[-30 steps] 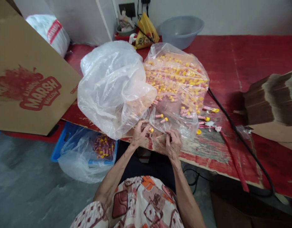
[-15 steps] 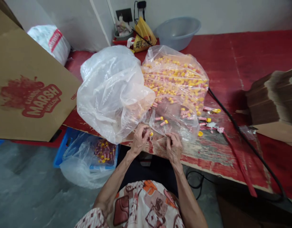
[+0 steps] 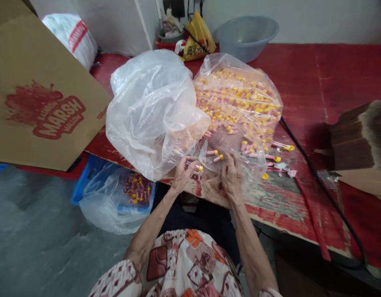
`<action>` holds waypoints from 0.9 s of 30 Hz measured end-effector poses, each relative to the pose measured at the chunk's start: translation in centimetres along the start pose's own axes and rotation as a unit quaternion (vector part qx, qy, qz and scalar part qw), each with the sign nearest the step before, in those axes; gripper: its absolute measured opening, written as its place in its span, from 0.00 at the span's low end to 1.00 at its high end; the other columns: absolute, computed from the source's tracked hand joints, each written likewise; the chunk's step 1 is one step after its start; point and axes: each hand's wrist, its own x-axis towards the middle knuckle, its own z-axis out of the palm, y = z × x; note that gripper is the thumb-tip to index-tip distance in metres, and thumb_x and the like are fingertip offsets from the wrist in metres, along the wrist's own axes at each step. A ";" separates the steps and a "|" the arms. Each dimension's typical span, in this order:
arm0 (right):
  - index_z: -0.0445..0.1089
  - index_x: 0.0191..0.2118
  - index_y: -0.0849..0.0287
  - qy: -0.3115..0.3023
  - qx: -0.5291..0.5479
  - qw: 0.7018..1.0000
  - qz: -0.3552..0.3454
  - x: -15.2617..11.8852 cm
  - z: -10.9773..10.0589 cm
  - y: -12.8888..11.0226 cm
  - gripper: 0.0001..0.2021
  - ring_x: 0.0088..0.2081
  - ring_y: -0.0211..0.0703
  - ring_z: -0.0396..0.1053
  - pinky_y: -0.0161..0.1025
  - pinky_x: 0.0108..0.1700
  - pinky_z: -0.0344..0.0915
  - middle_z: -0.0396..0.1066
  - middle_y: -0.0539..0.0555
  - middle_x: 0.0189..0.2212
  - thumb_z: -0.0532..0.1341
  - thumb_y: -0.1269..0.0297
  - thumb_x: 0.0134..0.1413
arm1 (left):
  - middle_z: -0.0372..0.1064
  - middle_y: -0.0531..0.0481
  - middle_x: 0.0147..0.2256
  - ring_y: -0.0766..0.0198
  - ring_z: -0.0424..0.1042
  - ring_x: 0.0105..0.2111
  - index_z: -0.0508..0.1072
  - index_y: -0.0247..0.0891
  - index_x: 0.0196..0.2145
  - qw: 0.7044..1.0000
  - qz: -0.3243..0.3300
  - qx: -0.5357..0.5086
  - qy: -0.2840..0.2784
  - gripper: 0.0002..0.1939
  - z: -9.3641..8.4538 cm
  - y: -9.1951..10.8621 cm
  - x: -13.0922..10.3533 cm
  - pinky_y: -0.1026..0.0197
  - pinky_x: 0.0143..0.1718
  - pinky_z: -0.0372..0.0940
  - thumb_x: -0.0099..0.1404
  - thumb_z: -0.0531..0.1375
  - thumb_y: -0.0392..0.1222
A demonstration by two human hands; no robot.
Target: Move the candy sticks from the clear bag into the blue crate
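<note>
My left hand (image 3: 183, 175) is closed at the table's front edge, thumb and fingers holding a small clear tube with a yellow cap (image 3: 197, 167). The cap end points right, out of the fingers. My right hand (image 3: 232, 177) is slightly blurred; its fingers stretch forward, apart, over the mouth of a clear plastic bag (image 3: 255, 123) full of pink tubes with yellow caps. Just ahead of its fingertips lie two loose capped tubes (image 3: 218, 158). A whitish, crumpled plastic bag (image 3: 147, 107) stands beyond my left hand.
A large cardboard box (image 3: 48, 99) leans at left. Below the table sits a blue crate (image 3: 94, 165) with a bag of capped tubes (image 3: 137, 189). A black cable (image 3: 314, 169) crosses the right side near stacked cardboard (image 3: 357, 136). A pale basin (image 3: 247, 39) stands at the back.
My right hand has moved forward towards the loose tubes, its fingers stretching out. The tube in my left hand now shows more of its length. The view has shifted slightly.
</note>
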 end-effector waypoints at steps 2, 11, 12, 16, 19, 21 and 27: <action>0.77 0.62 0.56 -0.045 -0.027 0.999 -0.010 1.0 0.5 0.5 0.22 0.61 0.54 0.73 0.53 0.65 0.72 0.76 0.64 0.62 0.52 0.66 0.73 | 0.77 0.48 0.38 0.60 0.80 0.37 0.76 0.41 0.47 0.986 0.108 0.124 -0.009 0.10 0.0 -0.8 -0.3 0.57 0.43 0.77 0.79 0.61 0.49; 0.73 0.69 0.55 -0.050 -0.046 0.994 -0.088 1.4 0.5 1.1 0.24 0.60 0.55 0.76 0.50 0.60 0.74 0.77 0.64 0.62 0.53 0.64 0.73 | 0.80 0.40 0.51 0.48 0.81 0.52 0.76 0.44 0.58 0.896 0.276 0.339 -0.073 0.15 2.4 -1.7 -0.8 0.47 0.54 0.79 0.79 0.56 0.35; 0.74 0.67 0.55 -0.062 -0.050 0.992 -0.098 1.4 0.5 1.0 0.24 0.57 0.54 0.77 0.49 0.58 0.74 0.79 0.64 0.59 0.52 0.65 0.74 | 0.80 0.40 0.51 0.48 0.81 0.52 0.76 0.43 0.58 0.899 0.278 0.330 -0.070 0.15 2.4 -1.7 -0.8 0.46 0.54 0.79 0.78 0.57 0.35; 0.76 0.61 0.55 -0.101 -0.045 0.988 -0.109 1.7 0.2 0.4 0.19 0.49 0.51 0.79 0.45 0.52 0.74 0.83 0.61 0.51 0.52 0.64 0.75 | 0.79 0.46 0.41 0.54 0.80 0.42 0.76 0.41 0.55 0.927 0.260 0.267 -0.047 0.13 1.4 -1.7 -0.7 0.50 0.49 0.78 0.76 0.60 0.35; 0.76 0.57 0.55 -0.098 -0.059 0.988 -0.102 1.8 0.1 0.5 0.16 0.48 0.53 0.78 0.46 0.50 0.73 0.82 0.61 0.51 0.54 0.60 0.75 | 0.78 0.47 0.42 0.55 0.79 0.43 0.76 0.42 0.56 0.935 0.246 0.257 0.009 0.13 0.6 -1.8 -1.1 0.51 0.51 0.77 0.77 0.59 0.36; 0.75 0.55 0.55 -0.090 -0.062 0.989 -0.102 1.8 0.1 0.8 0.15 0.48 0.54 0.77 0.48 0.50 0.73 0.81 0.62 0.50 0.55 0.58 0.74 | 0.79 0.45 0.45 0.54 0.80 0.47 0.77 0.42 0.56 0.929 0.246 0.278 0.014 0.13 0.6 -2.0 -1.4 0.50 0.56 0.76 0.78 0.58 0.36; 0.75 0.51 0.55 -0.114 -0.019 0.988 -0.101 1.9 0.2 1.1 0.16 0.45 0.54 0.77 0.49 0.51 0.72 0.81 0.61 0.46 0.54 0.54 0.72 | 0.82 0.45 0.47 0.54 0.82 0.48 0.78 0.43 0.52 0.932 0.249 0.264 -0.004 0.11 -0.4 -2.3 -3.0 0.50 0.58 0.77 0.76 0.60 0.36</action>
